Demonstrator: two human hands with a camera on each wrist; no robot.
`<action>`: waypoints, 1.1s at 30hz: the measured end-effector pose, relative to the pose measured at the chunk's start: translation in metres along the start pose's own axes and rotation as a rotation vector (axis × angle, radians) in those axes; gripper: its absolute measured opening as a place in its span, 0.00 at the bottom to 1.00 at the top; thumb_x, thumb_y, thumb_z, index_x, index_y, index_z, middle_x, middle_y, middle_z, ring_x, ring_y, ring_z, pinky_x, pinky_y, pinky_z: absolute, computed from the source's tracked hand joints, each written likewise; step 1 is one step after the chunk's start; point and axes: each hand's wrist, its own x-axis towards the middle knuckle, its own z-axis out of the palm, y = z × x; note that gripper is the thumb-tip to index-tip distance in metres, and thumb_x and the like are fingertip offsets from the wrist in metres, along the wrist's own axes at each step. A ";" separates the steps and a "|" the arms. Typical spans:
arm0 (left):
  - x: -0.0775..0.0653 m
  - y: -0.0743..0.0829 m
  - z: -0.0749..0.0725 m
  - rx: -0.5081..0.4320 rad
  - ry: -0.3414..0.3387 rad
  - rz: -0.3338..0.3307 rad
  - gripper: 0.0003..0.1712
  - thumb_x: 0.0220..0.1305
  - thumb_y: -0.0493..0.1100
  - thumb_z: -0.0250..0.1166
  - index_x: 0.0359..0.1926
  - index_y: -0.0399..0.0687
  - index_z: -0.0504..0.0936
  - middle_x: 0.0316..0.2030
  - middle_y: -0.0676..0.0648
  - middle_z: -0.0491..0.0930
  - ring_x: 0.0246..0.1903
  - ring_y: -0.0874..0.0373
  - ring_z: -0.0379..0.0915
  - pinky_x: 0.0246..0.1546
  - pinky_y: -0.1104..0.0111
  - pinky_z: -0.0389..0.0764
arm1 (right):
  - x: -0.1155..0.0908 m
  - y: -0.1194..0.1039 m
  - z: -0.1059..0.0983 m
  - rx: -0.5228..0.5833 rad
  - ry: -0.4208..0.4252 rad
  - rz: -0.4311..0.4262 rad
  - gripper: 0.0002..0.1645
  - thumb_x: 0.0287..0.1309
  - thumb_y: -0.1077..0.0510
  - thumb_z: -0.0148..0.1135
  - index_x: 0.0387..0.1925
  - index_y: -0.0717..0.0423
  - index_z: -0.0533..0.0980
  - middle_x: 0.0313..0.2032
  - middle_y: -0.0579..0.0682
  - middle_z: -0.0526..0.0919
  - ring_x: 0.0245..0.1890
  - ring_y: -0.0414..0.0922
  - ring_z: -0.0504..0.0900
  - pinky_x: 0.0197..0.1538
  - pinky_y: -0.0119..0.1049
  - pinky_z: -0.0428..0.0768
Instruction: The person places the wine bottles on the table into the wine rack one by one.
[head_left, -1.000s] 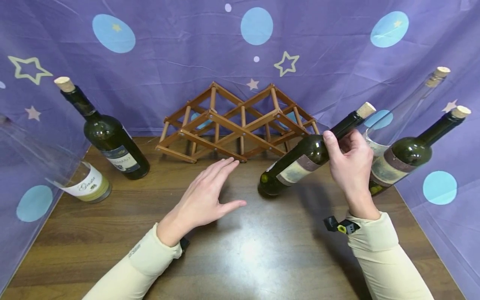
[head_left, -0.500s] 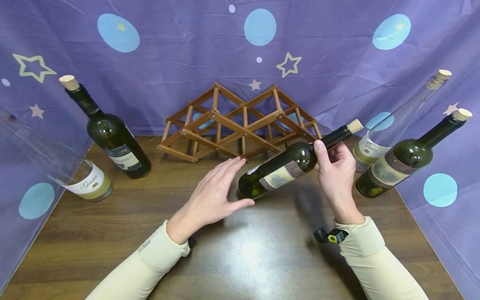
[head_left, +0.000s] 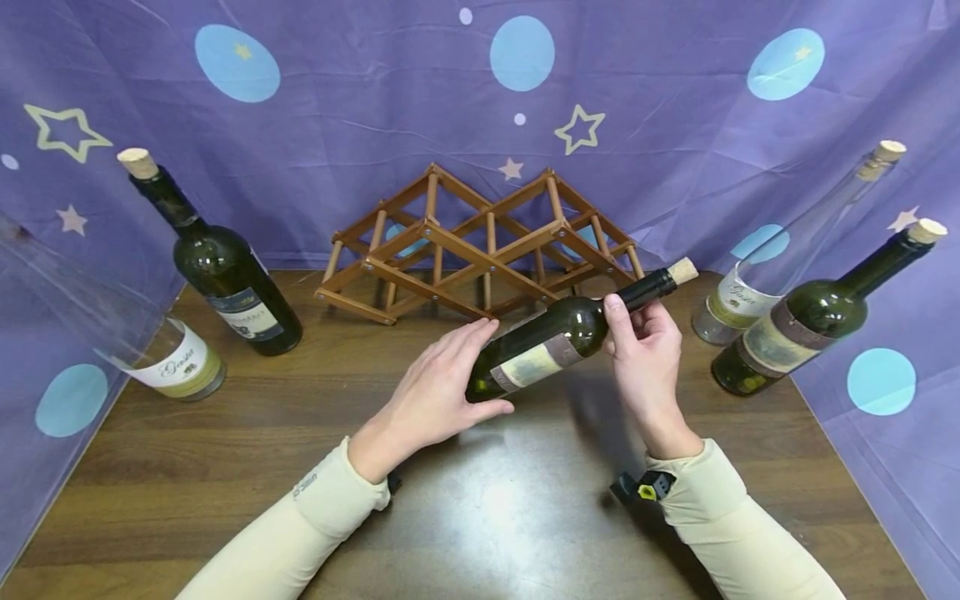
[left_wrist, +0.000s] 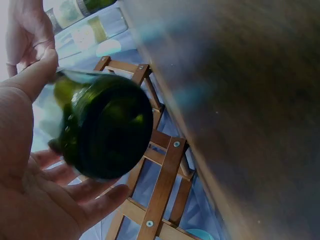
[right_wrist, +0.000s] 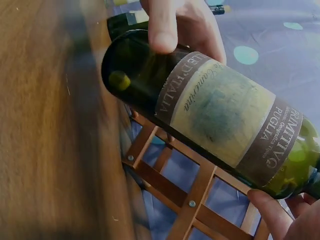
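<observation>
A dark green corked wine bottle with a cream and brown label is tilted over the table, its neck up to the right. My right hand grips its neck and shoulder between thumb and fingers. Around its base stands my left hand, thumb on the near side and fingers extended on the far side. In the left wrist view the bottle's round bottom faces the camera between thumb and fingers; how firmly they touch is unclear. The right wrist view shows the label. Behind the bottle stands a folding wooden wine rack.
At left stand a dark corked bottle and a clear bottle. Another clear corked bottle and a green corked bottle stand at right. A purple curtain closes off the back of the wooden table.
My right hand has carried the bottle left and down, tilting it flatter. Its base has come between the left thumb and fingers. The left hand has shifted slightly right.
</observation>
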 end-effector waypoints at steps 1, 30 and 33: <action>0.000 -0.001 0.001 0.000 -0.004 -0.002 0.63 0.48 0.70 0.72 0.77 0.46 0.56 0.71 0.45 0.63 0.67 0.48 0.62 0.66 0.55 0.63 | -0.001 0.000 0.001 0.011 -0.001 0.001 0.17 0.63 0.49 0.66 0.38 0.59 0.76 0.26 0.49 0.79 0.17 0.36 0.68 0.19 0.26 0.67; -0.012 -0.011 -0.006 0.044 0.004 -0.011 0.55 0.55 0.58 0.73 0.75 0.43 0.56 0.62 0.44 0.69 0.54 0.47 0.69 0.52 0.54 0.71 | -0.015 0.002 -0.001 -0.049 -0.173 0.075 0.20 0.66 0.51 0.63 0.48 0.63 0.73 0.40 0.54 0.83 0.38 0.42 0.84 0.41 0.48 0.84; -0.015 -0.015 -0.009 0.047 0.000 -0.020 0.55 0.55 0.58 0.73 0.75 0.43 0.56 0.62 0.44 0.69 0.53 0.47 0.69 0.51 0.54 0.71 | -0.017 0.002 -0.005 -0.082 -0.240 0.050 0.21 0.67 0.53 0.63 0.50 0.66 0.71 0.42 0.57 0.82 0.39 0.45 0.84 0.41 0.51 0.83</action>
